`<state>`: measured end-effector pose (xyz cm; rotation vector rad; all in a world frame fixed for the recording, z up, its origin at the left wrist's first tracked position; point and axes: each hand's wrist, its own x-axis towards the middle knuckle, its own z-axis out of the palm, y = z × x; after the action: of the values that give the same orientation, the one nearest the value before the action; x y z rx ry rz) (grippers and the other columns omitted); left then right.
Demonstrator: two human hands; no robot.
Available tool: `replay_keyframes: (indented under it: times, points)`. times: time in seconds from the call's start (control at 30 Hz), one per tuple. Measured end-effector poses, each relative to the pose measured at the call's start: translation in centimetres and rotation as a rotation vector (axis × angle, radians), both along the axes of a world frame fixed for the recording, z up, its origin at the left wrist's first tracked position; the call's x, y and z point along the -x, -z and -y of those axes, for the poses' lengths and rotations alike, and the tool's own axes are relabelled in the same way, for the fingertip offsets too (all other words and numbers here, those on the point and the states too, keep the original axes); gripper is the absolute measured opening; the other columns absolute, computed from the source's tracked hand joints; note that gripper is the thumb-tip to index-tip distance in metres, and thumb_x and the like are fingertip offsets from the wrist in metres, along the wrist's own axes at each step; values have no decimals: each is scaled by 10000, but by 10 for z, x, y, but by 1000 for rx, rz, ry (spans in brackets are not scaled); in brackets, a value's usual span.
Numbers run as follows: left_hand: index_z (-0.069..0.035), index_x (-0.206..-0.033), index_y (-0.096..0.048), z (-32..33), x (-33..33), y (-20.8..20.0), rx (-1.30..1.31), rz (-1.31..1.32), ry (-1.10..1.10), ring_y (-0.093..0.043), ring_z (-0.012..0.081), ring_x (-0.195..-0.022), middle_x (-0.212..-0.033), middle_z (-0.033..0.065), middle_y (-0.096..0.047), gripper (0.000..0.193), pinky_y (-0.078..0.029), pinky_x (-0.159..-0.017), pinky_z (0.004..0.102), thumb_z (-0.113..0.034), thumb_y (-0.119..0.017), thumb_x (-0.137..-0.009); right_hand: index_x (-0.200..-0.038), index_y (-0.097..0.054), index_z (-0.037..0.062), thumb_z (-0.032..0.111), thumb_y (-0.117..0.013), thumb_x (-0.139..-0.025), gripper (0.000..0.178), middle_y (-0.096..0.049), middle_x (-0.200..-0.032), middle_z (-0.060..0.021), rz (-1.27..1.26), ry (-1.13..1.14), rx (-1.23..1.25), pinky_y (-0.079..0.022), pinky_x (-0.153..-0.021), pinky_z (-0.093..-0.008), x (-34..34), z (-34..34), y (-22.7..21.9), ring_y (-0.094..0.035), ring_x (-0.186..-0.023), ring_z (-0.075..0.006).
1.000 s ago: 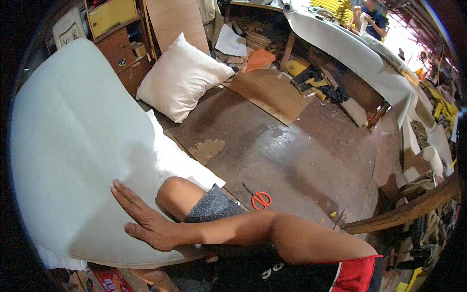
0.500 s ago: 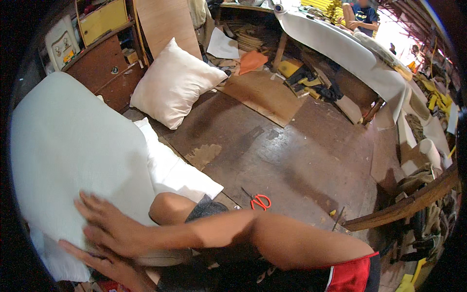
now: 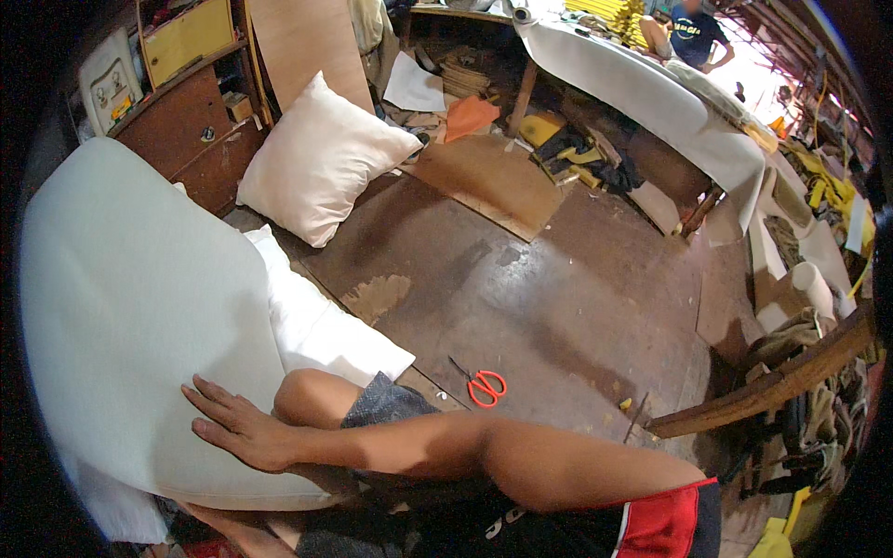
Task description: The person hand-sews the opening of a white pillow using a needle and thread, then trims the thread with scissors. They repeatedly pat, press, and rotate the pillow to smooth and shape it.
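Note:
My right hand [image 3: 244, 430] lies flat with fingers spread on a large pale grey-blue padded cushion [image 3: 139, 307]. The cushion leans at the left, its lower edge across my lap. Below that edge my left forearm [image 3: 237, 532] shows, while my left hand is hidden under the cushion, so its fingers cannot be made out. White fabric [image 3: 116, 502] hangs beneath the cushion's lower left. On the floor beyond my knee, apart from both hands, lie scissors [image 3: 486, 388] with red handles.
A white pillow [image 3: 335, 335] lies beside the cushion; a cream pillow [image 3: 321, 167] leans behind it. Farther back are a flat board [image 3: 498, 191] and a table draped in white material [image 3: 633, 102], with a person [image 3: 693, 42] behind. A curved wooden beam [image 3: 772, 395] crosses at right.
My right hand has shifted slightly right and settled flat on the cushion. My left hand has gone from the cushion's face to under its lower edge. The view has turned slightly.

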<state>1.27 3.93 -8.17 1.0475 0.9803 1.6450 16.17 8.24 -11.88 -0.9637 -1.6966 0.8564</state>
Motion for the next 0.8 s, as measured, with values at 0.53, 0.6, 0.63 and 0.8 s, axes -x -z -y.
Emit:
replay_keyframes:
  times: [0.53,0.6,0.63,0.8]
  points:
    - [-23,-1634,-55,27,-36,13,-321,-1145,-619,-249,428,-1524,-1673,237,-194,720,-311,-1239,487,-299,-443,-1094,-1611,-215,-25,334,-362,-1131,617,-199,-1674,-264,-537,66,-235,-125,-1274,-390,-35,61,-73,-148,-1576,-350]
    - [-32,-1638,-40,30,-47,6,-297,-1033,-517,-286,431,-1512,-1668,244,-204,732,-343,-1221,496,-320,-439,-1095,-1608,-225,-25,348,-348,-1132,617,-191,-1677,-260,-333,-19,51,-128,-1275,-394,-18,51,-8,-158,-1572,-358]
    - [-36,-1640,-32,30,-49,3,-277,-982,-480,-304,432,-1505,-1665,247,-210,739,-358,-1211,501,-331,-437,-1096,-1606,-230,-26,356,-340,-1133,617,-187,-1679,-258,-233,-75,197,-129,-1276,-397,-13,45,18,-164,-1570,-363]
    - [-148,-1662,-93,22,-27,-5,-167,-297,-451,-324,386,-1491,-1663,210,-255,727,-367,-1178,549,-492,-373,-1086,-1601,-236,-28,399,-317,-1132,640,-211,-1668,-267,-57,-20,161,-171,-1270,-394,-4,38,37,-217,-1553,-377]
